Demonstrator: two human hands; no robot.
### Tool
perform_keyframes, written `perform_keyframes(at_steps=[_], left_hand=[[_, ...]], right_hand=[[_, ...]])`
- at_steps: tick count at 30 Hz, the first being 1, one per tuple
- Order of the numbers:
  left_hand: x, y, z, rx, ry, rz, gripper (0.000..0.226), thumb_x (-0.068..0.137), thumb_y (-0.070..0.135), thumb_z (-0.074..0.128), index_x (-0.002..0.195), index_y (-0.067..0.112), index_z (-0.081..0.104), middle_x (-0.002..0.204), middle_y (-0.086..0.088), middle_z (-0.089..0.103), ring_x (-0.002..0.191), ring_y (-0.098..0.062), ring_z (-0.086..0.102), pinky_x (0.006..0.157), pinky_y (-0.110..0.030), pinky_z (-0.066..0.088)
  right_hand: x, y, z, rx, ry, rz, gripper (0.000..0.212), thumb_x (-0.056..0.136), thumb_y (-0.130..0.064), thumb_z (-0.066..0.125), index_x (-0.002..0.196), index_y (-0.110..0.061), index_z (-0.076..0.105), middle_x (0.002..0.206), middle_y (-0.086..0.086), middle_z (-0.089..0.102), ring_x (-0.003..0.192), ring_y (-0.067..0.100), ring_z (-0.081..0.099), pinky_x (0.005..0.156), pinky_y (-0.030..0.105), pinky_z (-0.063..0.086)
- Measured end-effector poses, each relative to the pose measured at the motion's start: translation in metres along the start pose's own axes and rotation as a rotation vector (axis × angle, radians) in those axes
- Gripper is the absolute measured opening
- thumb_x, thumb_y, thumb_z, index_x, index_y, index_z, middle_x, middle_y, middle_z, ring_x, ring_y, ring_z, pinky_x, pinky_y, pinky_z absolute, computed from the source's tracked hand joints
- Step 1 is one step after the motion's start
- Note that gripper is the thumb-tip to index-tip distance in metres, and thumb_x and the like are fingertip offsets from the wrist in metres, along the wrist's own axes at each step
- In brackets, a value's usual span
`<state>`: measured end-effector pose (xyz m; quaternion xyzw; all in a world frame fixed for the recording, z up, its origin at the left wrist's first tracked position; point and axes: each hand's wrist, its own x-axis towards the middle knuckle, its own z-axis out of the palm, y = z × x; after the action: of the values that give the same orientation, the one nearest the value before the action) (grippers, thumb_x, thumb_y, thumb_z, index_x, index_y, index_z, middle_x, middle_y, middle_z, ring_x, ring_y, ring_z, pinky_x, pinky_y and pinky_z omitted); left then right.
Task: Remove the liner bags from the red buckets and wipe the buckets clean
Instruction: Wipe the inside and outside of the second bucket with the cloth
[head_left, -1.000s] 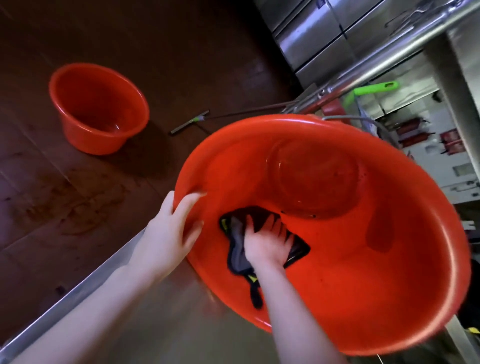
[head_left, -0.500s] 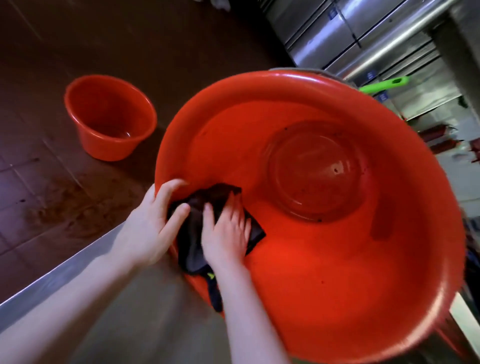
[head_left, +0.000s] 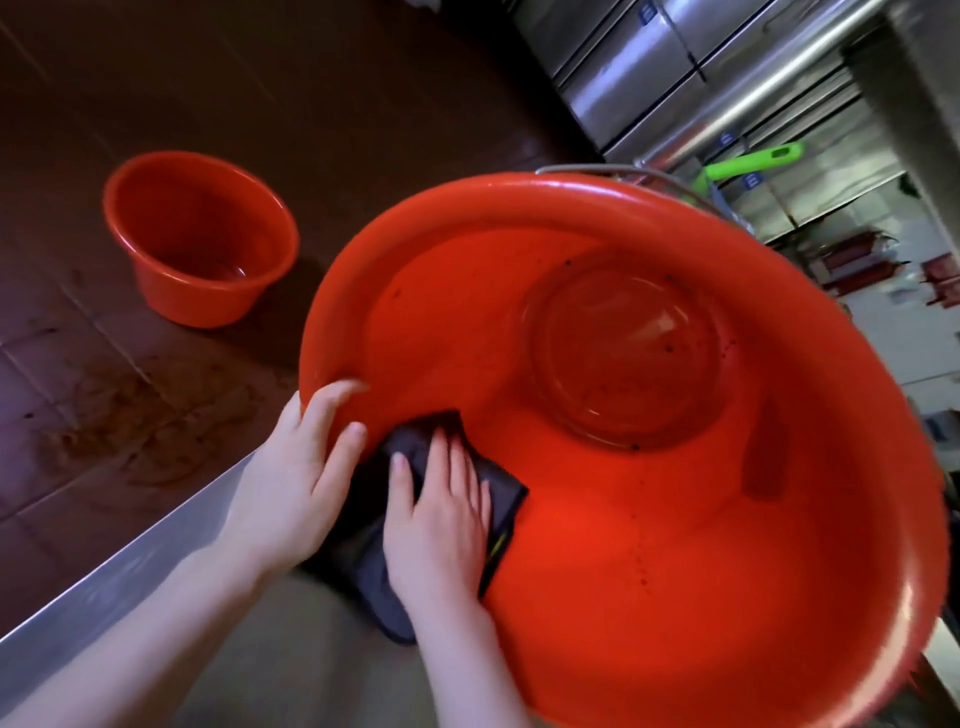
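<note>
A large red bucket (head_left: 675, 545) is tilted toward me on a steel counter, its inside facing the camera and dotted with dark specks. My left hand (head_left: 296, 478) grips its near-left rim, thumb inside. My right hand (head_left: 441, 514) lies flat on a dark cloth (head_left: 498, 499) pressed against the inner wall just below the rim. Part of the cloth hangs out over the rim. A second, smaller red bucket (head_left: 202, 239) stands upright on the floor at the left. No liner bag shows in either bucket.
The steel counter edge (head_left: 104, 587) runs diagonally below my arms. The brown tiled floor (head_left: 130, 415) has a dirty smear. Steel cabinets (head_left: 649, 67) stand at the top right, with a green handle (head_left: 748, 161) behind the bucket's rim.
My right hand slid the cloth left along the inner wall toward my left hand and the rim. The big bucket tipped further toward me, and the view shifted slightly.
</note>
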<state>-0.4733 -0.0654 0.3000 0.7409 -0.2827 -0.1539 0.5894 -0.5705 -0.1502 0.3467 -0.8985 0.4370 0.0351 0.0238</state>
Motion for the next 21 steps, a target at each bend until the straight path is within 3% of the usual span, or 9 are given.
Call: perform_keyframes(at_steps=[2, 6, 9, 12, 14, 18, 21], left_hand=[[0.001, 0.001, -0.002, 0.001, -0.01, 0.01, 0.037, 0.092, 0.053, 0.033, 0.128, 0.044, 0.037, 0.132, 0.006, 0.048, 0.115, -0.007, 0.047, 0.088, -0.02, 0.034], [0.001, 0.001, -0.004, 0.01, -0.021, 0.035, 0.036, 0.093, 0.043, 0.046, 0.129, 0.042, 0.038, 0.128, 0.013, 0.047, 0.114, 0.001, 0.043, 0.092, 0.003, 0.023], [0.003, -0.002, -0.003, 0.019, -0.013, 0.021, 0.039, 0.094, 0.035, 0.055, 0.128, 0.044, 0.038, 0.124, 0.013, 0.05, 0.107, 0.006, 0.043, 0.088, 0.005, 0.022], [0.003, -0.005, -0.001, 0.056, 0.022, 0.03, 0.047, 0.09, 0.026, 0.059, 0.129, 0.041, 0.039, 0.115, 0.009, 0.051, 0.095, 0.005, 0.042, 0.083, 0.006, 0.023], [0.002, -0.005, 0.001, 0.079, 0.048, 0.036, 0.048, 0.088, 0.024, 0.061, 0.129, 0.039, 0.04, 0.11, 0.009, 0.048, 0.089, 0.005, 0.041, 0.08, 0.001, 0.027], [0.0, -0.003, 0.005, 0.108, 0.048, 0.021, 0.047, 0.089, 0.021, 0.062, 0.128, 0.036, 0.041, 0.121, 0.002, 0.05, 0.099, -0.01, 0.05, 0.08, -0.028, 0.039], [0.0, -0.003, 0.003, 0.077, 0.038, 0.005, 0.046, 0.089, 0.018, 0.061, 0.127, 0.036, 0.041, 0.122, -0.001, 0.052, 0.105, -0.014, 0.051, 0.082, -0.027, 0.038]], right_hand=[[0.025, -0.006, 0.009, 0.059, 0.064, 0.037, 0.065, 0.099, -0.054, 0.029, 0.154, -0.02, 0.018, 0.16, -0.003, 0.02, 0.146, 0.01, 0.018, 0.119, 0.035, 0.013], [0.098, 0.008, 0.006, 0.178, 0.113, 0.189, 0.062, 0.101, -0.046, 0.032, 0.154, -0.017, 0.016, 0.16, 0.001, 0.023, 0.145, 0.014, 0.023, 0.116, 0.036, 0.018], [0.139, 0.027, -0.002, 0.288, 0.049, 0.264, 0.062, 0.102, -0.045, 0.029, 0.155, -0.016, 0.013, 0.16, 0.003, 0.02, 0.146, 0.017, 0.021, 0.118, 0.039, 0.015], [0.143, 0.032, 0.0, 0.234, 0.048, 0.27, 0.061, 0.102, -0.047, 0.028, 0.154, -0.017, 0.017, 0.16, 0.003, 0.022, 0.146, 0.017, 0.022, 0.118, 0.04, 0.013], [0.128, 0.033, 0.002, 0.143, 0.049, 0.272, 0.06, 0.102, -0.048, 0.028, 0.153, -0.017, 0.021, 0.159, 0.003, 0.026, 0.144, 0.018, 0.025, 0.117, 0.039, 0.015], [0.073, 0.031, 0.006, -0.026, 0.041, 0.262, 0.063, 0.1, -0.051, 0.029, 0.153, -0.017, 0.022, 0.158, 0.001, 0.028, 0.143, 0.016, 0.027, 0.117, 0.036, 0.014], [0.021, 0.014, 0.015, -0.075, 0.086, 0.141, 0.067, 0.097, -0.055, 0.029, 0.15, -0.014, 0.032, 0.154, 0.003, 0.037, 0.14, 0.019, 0.035, 0.117, 0.044, 0.02]])
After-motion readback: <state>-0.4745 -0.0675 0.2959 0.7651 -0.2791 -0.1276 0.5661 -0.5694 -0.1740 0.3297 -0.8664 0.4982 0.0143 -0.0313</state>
